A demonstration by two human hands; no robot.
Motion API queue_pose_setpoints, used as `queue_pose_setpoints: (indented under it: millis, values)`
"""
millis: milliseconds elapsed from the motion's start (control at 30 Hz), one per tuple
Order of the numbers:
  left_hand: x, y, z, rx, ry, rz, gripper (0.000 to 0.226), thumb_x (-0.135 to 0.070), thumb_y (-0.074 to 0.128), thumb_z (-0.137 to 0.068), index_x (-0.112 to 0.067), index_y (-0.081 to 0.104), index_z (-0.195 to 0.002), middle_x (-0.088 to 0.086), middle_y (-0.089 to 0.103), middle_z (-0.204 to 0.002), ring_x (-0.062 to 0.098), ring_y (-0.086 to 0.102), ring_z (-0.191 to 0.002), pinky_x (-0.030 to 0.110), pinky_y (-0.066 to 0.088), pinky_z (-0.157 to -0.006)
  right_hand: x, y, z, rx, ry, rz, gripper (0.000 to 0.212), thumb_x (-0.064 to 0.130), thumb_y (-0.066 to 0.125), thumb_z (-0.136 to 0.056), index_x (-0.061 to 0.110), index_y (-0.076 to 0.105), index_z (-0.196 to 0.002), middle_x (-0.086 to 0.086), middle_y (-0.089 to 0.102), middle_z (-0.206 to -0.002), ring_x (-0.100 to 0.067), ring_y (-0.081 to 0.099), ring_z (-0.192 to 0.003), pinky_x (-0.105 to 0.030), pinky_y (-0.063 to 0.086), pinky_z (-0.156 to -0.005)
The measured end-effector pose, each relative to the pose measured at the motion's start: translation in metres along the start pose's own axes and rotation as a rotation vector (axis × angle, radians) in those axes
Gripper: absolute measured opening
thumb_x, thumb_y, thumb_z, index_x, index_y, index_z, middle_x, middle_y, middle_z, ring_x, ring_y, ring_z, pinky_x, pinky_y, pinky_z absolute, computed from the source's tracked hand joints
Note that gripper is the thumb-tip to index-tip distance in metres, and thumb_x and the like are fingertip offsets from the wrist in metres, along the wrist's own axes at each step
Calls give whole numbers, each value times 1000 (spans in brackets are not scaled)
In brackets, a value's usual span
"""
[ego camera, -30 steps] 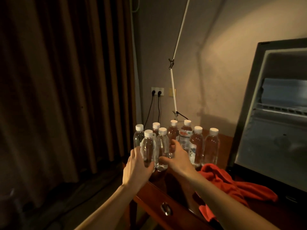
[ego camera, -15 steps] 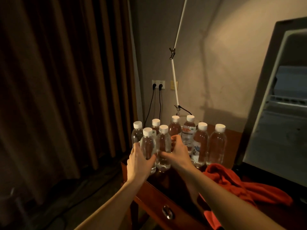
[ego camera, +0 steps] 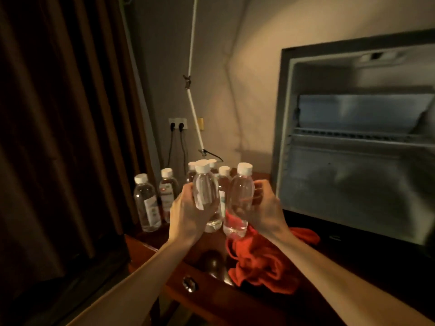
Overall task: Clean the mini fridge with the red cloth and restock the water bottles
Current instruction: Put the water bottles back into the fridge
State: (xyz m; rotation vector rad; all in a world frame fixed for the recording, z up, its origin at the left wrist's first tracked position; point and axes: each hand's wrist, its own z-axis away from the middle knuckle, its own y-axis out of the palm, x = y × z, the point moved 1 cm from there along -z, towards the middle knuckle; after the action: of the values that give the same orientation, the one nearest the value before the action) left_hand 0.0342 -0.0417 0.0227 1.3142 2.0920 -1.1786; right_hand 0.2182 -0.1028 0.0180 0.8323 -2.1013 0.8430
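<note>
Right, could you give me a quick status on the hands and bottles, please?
Left hand grips one bottle, right hand another. Fridge open. Red cloth lies below.

Dim hotel-style bedroom corner

Heavy brown curtains [ego camera: 58, 137], a wooden desk [ego camera: 211, 300] with a drawer knob, an open mini fridge [ego camera: 353, 149] and many small water bottles [ego camera: 146, 203] (guest stock, seemingly) beside a wall socket [ego camera: 177, 124].

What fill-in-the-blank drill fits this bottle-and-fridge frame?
1. Each hand, left hand and right hand, grips one water ____.
2. The mini fridge door stands ____.
3. The cloth on the desk is ____ in colour.
4. The bottle caps are ____.
Missing: bottle; open; red; white
</note>
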Motion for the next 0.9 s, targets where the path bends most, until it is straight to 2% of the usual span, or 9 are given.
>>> queue_pose_setpoints:
  millis: [100,200,367,433,533,667,767,833,900]
  values:
    - [-42,30,2,54,65,59,50,-45,79,-76,-19,57,-113,-2,69,-98,19,64,-88,29,43,-71,-15,-52,-1,-103,13,41,60,40,87,-52,29,48,-97,8,72,-79,-4,69,-73,-30,56,-66]
    - [-77,68,3,109,127,120,54,-39,83,-74,-17,57,-116,-2,70,-97,17,65,-87,27,45,-72,-33,-102,-4,-191,12,79,56,27,91,-60,27,50,-97,12,69,-81,-1,67,-75,-26,54,-66]
    - [-118,149,-2,242,107,197,60,-55,78,-68,-22,59,-114,-3,73,-96,16,69,-87,37,55,-75,-68,-166,-21,-335,90,148,67,31,90,-61,22,51,-114,12,64,-99,-8,64,-88,-26,53,-72]
    - [-129,183,-6,298,104,224,59,-55,78,-67,-21,60,-113,-4,73,-97,15,69,-89,38,57,-76,-86,-184,-33,-388,115,207,62,35,89,-62,22,51,-110,17,62,-93,-4,63,-83,-21,50,-68]
    - [-142,227,-13,355,87,230,57,-53,77,-74,-16,61,-115,0,71,-101,17,68,-91,30,52,-73,-111,-202,-53,-425,167,246,51,36,84,-69,20,52,-105,15,62,-85,-5,63,-75,-19,47,-62]
    - [-150,272,-29,365,55,225,60,-42,75,-82,-15,54,-131,8,68,-115,20,64,-101,21,40,-75,-146,-206,-82,-356,165,107,40,17,81,-77,19,52,-104,4,64,-93,-7,64,-80,-16,50,-64]
    - [-144,300,-49,328,13,192,58,-39,74,-85,-9,54,-131,14,68,-113,31,63,-106,32,44,-83,-167,-202,-105,-414,119,92,45,19,86,-72,19,53,-103,2,66,-92,-6,66,-80,-19,54,-63]
    - [-138,315,-64,302,3,192,50,-39,71,-87,-6,59,-122,17,69,-110,36,63,-105,39,48,-86,-182,-200,-117,-427,95,122,43,25,87,-70,29,53,-96,7,66,-89,-5,66,-79,-25,55,-65]
    - [-136,328,-74,295,-4,171,46,-43,65,-90,-4,64,-115,20,70,-107,39,64,-103,38,48,-82,-193,-198,-127,-426,82,129,43,28,86,-68,31,53,-96,8,66,-88,-5,66,-80,-33,56,-69]
